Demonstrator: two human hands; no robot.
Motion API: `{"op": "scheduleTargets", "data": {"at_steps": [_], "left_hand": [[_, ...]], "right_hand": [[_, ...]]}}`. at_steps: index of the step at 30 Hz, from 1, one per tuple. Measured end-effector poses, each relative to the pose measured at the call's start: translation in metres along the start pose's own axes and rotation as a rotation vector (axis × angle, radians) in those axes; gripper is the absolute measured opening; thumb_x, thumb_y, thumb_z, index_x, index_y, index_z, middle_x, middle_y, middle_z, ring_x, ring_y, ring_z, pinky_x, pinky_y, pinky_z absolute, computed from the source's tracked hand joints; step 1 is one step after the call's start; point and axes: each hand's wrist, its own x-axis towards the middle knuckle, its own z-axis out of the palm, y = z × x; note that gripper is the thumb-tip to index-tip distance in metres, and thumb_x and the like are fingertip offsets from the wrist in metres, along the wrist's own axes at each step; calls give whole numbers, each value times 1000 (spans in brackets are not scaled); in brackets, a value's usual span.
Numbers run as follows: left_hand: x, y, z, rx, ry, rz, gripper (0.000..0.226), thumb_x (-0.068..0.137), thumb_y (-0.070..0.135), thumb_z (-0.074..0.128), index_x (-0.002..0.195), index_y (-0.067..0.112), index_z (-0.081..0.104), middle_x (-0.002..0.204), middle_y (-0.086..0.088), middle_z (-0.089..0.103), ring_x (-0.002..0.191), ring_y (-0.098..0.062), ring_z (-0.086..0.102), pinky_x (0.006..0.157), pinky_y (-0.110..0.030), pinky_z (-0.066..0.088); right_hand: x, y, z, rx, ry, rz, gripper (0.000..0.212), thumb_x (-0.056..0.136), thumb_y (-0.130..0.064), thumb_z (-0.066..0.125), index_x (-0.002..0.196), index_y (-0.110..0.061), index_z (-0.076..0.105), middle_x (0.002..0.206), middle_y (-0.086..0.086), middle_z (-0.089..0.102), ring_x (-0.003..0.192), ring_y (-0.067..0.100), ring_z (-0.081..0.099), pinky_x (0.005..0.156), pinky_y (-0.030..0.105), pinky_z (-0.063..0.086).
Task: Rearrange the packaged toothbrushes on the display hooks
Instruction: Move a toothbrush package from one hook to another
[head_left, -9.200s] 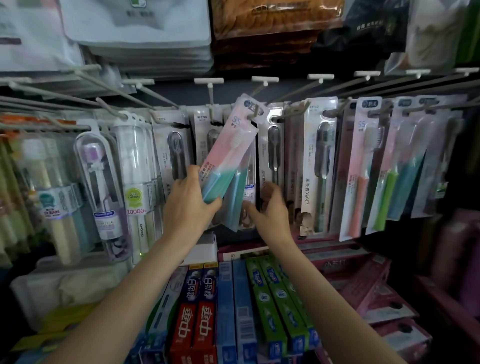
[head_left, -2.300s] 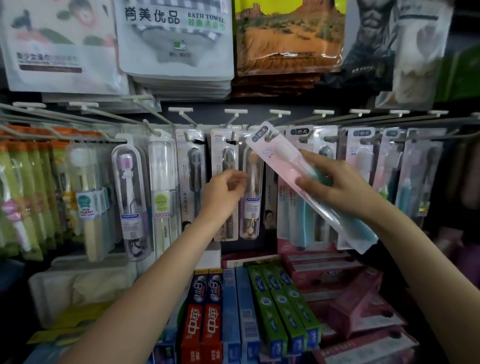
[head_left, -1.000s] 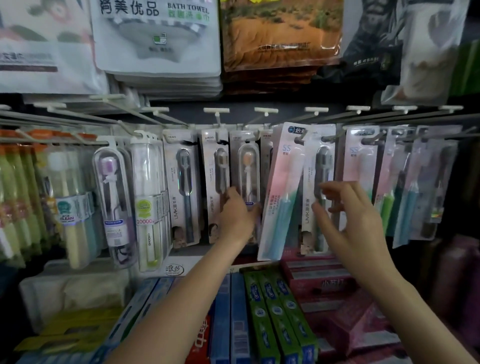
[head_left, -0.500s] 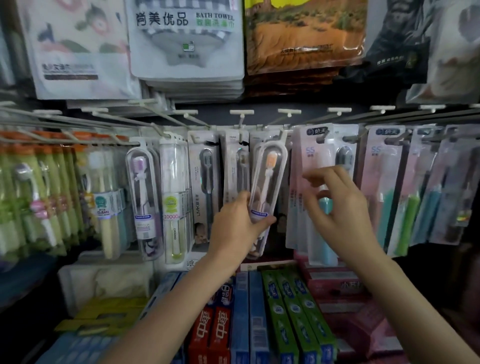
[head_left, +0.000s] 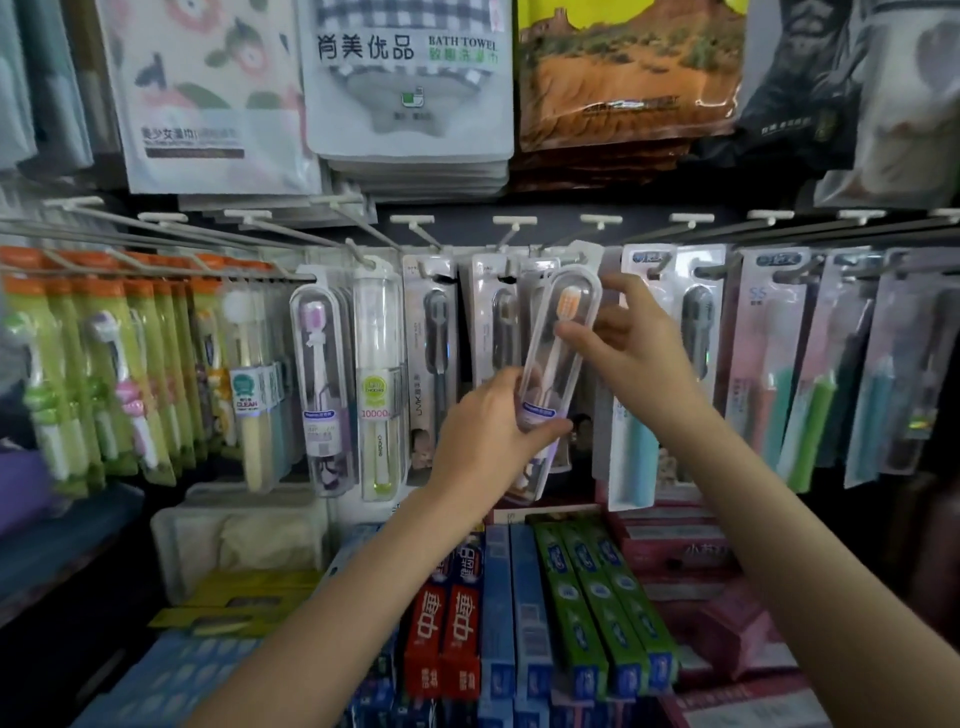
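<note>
Two hands grip one clear toothbrush case (beneath "BATH TOWEL" packs).

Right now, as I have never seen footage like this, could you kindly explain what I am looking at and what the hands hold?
There is no machine: a person wears a camera on the head, looking forward and down at a shop display. The left hand has its grip round the lower part of a clear toothbrush case with an orange-bristled brush, tilted. The right hand pinches it higher up. Other packaged toothbrushes hang on hooks; toothpaste boxes lie below.
</note>
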Motion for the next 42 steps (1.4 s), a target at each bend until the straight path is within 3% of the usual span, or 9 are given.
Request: {"op": "scheduleTargets", "data": {"at_steps": [2,7,17,22,31,37,42], "left_hand": [[1,0,-3,6,-38,-2,50,78,45,68,117,17,52,93,11,58,72,-4,53,67,-20,45],[7,-4,-10,82,41,26,47,79,40,70,115,15,52,104,3,62,81,-9,56,69,-23,45],[8,-17,-26,282,96,128,53,79,35,69,123,10,51,116,-3,62,95,-17,62,71,-20,43],[16,-22,-32,385,88,142,57,81,33,66,129,10,46,121,-5,57,105,-20,57,83,-35,52],[14,-21,-39,508,79,120,60,90,31,57,140,10,33,131,-5,48,115,-20,49,91,-33,48],[15,-17,-51,557,95,109,59,91,26,54,143,10,29,134,-4,44,118,-20,44,92,-31,41],[11,-16,-49,549,116,104,60,90,27,56,142,9,31,132,-4,45,117,-20,44,93,-31,43]], "right_hand": [[0,0,1,56,-25,20,41,87,-24,62,122,-14,44,92,5,68,85,16,66,76,30,53],[7,-1,-4,340,-125,92,22,88,-12,60,100,-21,45,102,8,68,93,17,66,83,33,53],[10,2,4,489,-220,96,29,88,-7,57,110,-10,38,110,16,63,98,19,65,78,24,55],[12,2,8,518,-231,95,32,89,-7,56,115,-8,38,114,14,62,103,19,64,84,26,54],[9,10,18,655,-207,57,21,90,-7,54,101,-16,38,116,15,61,107,23,62,91,38,52],[8,6,26,758,-167,92,31,90,-5,54,115,-9,35,119,18,59,110,24,60,89,30,53],[8,9,23,760,-198,89,36,90,-6,54,121,-7,34,121,17,58,111,24,60,92,34,51]]}}
